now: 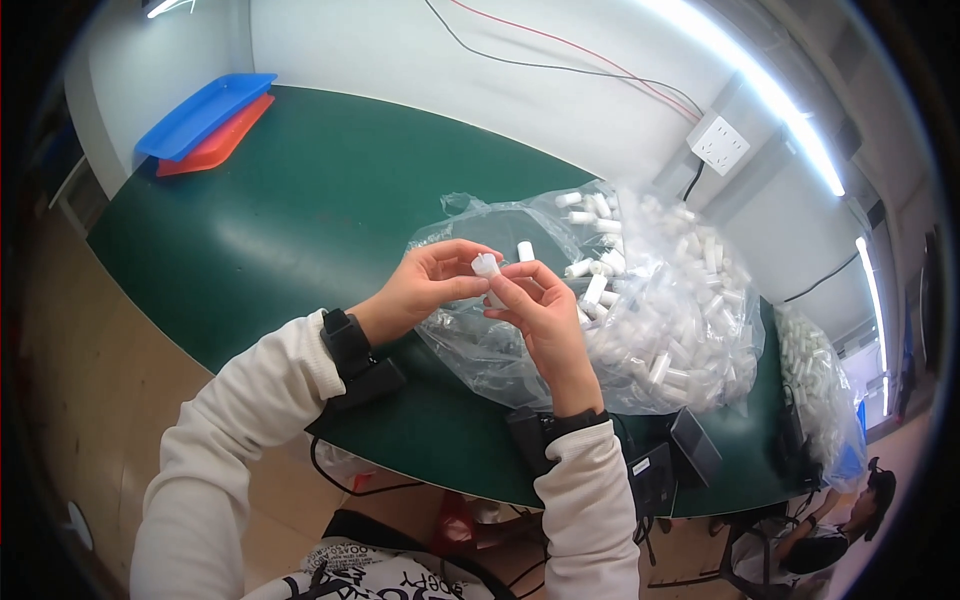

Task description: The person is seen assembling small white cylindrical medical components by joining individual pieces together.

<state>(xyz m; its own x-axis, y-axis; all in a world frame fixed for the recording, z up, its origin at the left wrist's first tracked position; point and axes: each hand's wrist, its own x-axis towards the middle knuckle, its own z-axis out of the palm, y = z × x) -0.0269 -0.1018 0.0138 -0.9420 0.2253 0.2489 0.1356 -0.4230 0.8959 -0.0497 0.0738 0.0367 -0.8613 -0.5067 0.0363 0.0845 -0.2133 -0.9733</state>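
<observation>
A small white plastic piece (pixel 486 266) with a wider, cup-like top is held up between my two hands over the green table. My left hand (pixel 425 285) pinches its upper part between thumb and fingers. My right hand (pixel 540 318) closes on its lower part, with the fingertips of both hands nearly meeting. The fingers hide much of the piece, so I cannot tell whether it is one part or two. Just beyond my right fingers is a loose white cylinder (pixel 526 251). To the right, a large clear plastic bag (pixel 480 345) lies open around many similar white cylinders (pixel 660 368).
A blue tray (pixel 210 115) rests on a red tray (pixel 222 150) at the table's far left. Dark devices (pixel 692 447) with cables lie along the near right edge. Another filled bag (pixel 815 385) stands farther right, near a seated person (pixel 800 550). A socket box (pixel 718 143) hangs on the wall.
</observation>
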